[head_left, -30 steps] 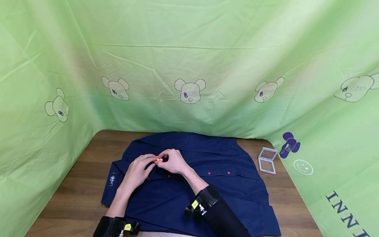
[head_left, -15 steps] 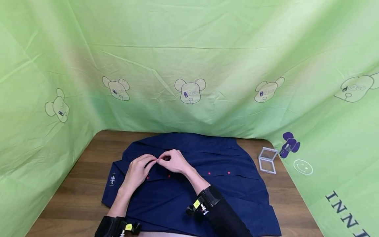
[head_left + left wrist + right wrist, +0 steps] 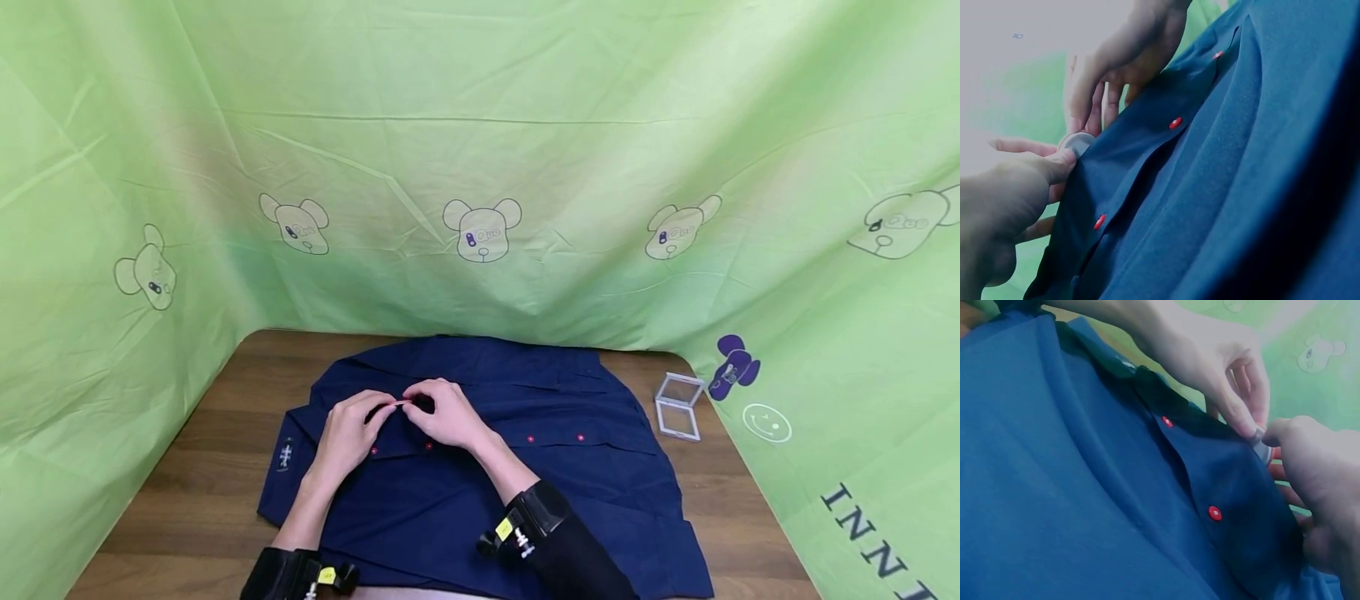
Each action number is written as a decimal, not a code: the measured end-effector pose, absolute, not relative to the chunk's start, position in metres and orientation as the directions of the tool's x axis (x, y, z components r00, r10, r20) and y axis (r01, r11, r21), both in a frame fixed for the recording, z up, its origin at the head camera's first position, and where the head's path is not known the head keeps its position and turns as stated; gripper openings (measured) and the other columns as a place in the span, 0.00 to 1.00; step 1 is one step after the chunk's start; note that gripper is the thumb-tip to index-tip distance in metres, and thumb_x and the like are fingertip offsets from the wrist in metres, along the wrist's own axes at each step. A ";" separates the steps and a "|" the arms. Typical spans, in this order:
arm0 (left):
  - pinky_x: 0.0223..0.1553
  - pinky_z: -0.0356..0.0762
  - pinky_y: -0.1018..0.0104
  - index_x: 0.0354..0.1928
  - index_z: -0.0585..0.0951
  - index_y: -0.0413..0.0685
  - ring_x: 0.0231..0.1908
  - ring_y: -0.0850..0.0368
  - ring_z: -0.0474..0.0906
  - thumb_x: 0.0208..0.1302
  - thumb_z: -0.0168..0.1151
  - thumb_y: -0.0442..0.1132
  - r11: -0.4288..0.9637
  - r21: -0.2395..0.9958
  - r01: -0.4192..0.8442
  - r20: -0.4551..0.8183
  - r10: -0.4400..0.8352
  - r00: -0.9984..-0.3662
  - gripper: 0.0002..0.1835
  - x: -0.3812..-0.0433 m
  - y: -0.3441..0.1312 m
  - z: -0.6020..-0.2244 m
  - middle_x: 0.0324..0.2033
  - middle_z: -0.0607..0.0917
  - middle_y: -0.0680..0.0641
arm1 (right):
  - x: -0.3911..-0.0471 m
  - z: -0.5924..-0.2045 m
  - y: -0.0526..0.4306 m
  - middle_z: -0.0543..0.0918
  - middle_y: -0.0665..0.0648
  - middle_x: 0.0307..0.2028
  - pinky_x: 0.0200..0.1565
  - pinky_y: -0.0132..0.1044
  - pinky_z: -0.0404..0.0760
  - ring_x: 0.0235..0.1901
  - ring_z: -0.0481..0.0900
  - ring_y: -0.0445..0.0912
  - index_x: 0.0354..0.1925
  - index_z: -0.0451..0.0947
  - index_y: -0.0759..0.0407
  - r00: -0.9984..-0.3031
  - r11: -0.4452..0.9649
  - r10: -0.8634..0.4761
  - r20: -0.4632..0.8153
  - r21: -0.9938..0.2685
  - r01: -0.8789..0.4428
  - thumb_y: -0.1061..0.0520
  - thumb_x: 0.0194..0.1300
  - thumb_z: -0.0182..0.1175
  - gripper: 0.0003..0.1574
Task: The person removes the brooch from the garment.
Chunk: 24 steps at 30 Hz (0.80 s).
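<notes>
Both hands meet above a dark blue shirt [image 3: 480,500] spread on the table. Between their fingertips is a small round badge [image 3: 402,403], seen nearly edge-on in the head view. In the left wrist view the badge [image 3: 1077,144] shows a silvery face against the shirt's edge. My left hand [image 3: 348,429] pinches one side of it with thumb and finger. From the other side, my right hand [image 3: 448,414] pinches it too. The fingertips partly cover the badge [image 3: 1264,452] in the right wrist view. Whether cloth is caught with it, I cannot tell.
Several red buttons [image 3: 530,438] run along the shirt's front placket. An open hinged case with a pale frame [image 3: 677,417] lies at the table's right side. A green printed curtain [image 3: 480,167] hangs behind and beside the wooden table [image 3: 172,483].
The badge's orange face showed a second ago; it has since turned edge-on. The fingertips closed together, then parted slightly. A red button beside the left hand has come into sight.
</notes>
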<state>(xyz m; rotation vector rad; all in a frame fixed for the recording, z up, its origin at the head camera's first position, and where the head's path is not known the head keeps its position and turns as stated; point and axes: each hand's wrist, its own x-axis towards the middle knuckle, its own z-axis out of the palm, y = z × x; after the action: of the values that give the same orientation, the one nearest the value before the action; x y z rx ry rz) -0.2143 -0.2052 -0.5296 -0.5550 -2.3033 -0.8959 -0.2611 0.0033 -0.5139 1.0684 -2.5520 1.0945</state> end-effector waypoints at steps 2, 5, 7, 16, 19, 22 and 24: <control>0.43 0.83 0.52 0.40 0.91 0.43 0.43 0.55 0.86 0.62 0.74 0.35 0.689 0.458 0.562 0.665 0.154 -0.731 0.06 -0.214 -0.204 -0.529 0.38 0.91 0.49 | -0.259 -0.515 0.003 0.88 0.48 0.47 0.50 0.37 0.80 0.47 0.81 0.43 0.51 0.88 0.58 -0.707 0.472 -0.541 0.456 -0.531 -0.704 0.51 0.69 0.65 0.17; 0.42 0.83 0.51 0.40 0.91 0.42 0.42 0.53 0.86 0.61 0.75 0.34 0.693 0.454 0.560 0.671 0.148 -0.726 0.06 -0.213 -0.203 -0.528 0.38 0.91 0.48 | -0.256 -0.515 0.002 0.88 0.50 0.48 0.51 0.38 0.80 0.48 0.80 0.44 0.51 0.88 0.60 -0.664 0.477 -0.531 0.526 -0.462 -0.748 0.52 0.69 0.65 0.17; 0.41 0.83 0.51 0.39 0.91 0.42 0.41 0.53 0.86 0.61 0.75 0.34 0.699 0.450 0.556 0.672 0.145 -0.726 0.06 -0.213 -0.202 -0.528 0.37 0.91 0.48 | -0.254 -0.515 0.000 0.88 0.51 0.49 0.52 0.39 0.79 0.50 0.79 0.44 0.51 0.87 0.60 -0.636 0.485 -0.528 0.564 -0.414 -0.770 0.53 0.68 0.65 0.17; 0.40 0.84 0.51 0.39 0.91 0.43 0.41 0.53 0.86 0.60 0.75 0.33 0.711 0.430 0.556 0.678 0.151 -0.719 0.06 -0.212 -0.201 -0.526 0.37 0.91 0.48 | -0.246 -0.513 -0.006 0.89 0.49 0.46 0.54 0.42 0.78 0.49 0.79 0.43 0.48 0.89 0.57 -0.613 0.540 -0.514 0.600 -0.330 -0.775 0.53 0.67 0.67 0.14; 0.41 0.84 0.51 0.39 0.91 0.42 0.41 0.54 0.86 0.60 0.75 0.33 0.710 0.431 0.556 0.676 0.154 -0.721 0.06 -0.212 -0.201 -0.525 0.38 0.91 0.48 | -0.244 -0.513 -0.008 0.89 0.48 0.43 0.52 0.43 0.78 0.47 0.80 0.43 0.45 0.89 0.56 -0.612 0.546 -0.504 0.610 -0.323 -0.773 0.54 0.67 0.67 0.10; 0.41 0.84 0.52 0.39 0.91 0.43 0.42 0.54 0.86 0.60 0.75 0.34 0.714 0.432 0.551 0.667 0.158 -0.728 0.06 -0.212 -0.202 -0.525 0.38 0.91 0.48 | -0.243 -0.514 -0.010 0.89 0.47 0.42 0.50 0.42 0.78 0.46 0.80 0.42 0.42 0.90 0.54 -0.608 0.559 -0.496 0.620 -0.308 -0.770 0.54 0.68 0.67 0.08; 0.41 0.84 0.52 0.39 0.91 0.43 0.42 0.54 0.86 0.60 0.75 0.34 0.716 0.433 0.548 0.661 0.161 -0.733 0.06 -0.212 -0.202 -0.524 0.38 0.91 0.48 | -0.243 -0.515 -0.011 0.89 0.47 0.41 0.48 0.41 0.77 0.46 0.80 0.42 0.41 0.90 0.53 -0.600 0.564 -0.491 0.631 -0.294 -0.771 0.54 0.68 0.68 0.06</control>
<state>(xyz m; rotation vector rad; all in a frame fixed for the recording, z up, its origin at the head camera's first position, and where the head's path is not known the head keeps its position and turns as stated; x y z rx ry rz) -0.2124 -0.2021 -0.5244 -0.5365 -2.3179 -0.8417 -0.2427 -0.0114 -0.5146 1.0133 -2.3136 0.7685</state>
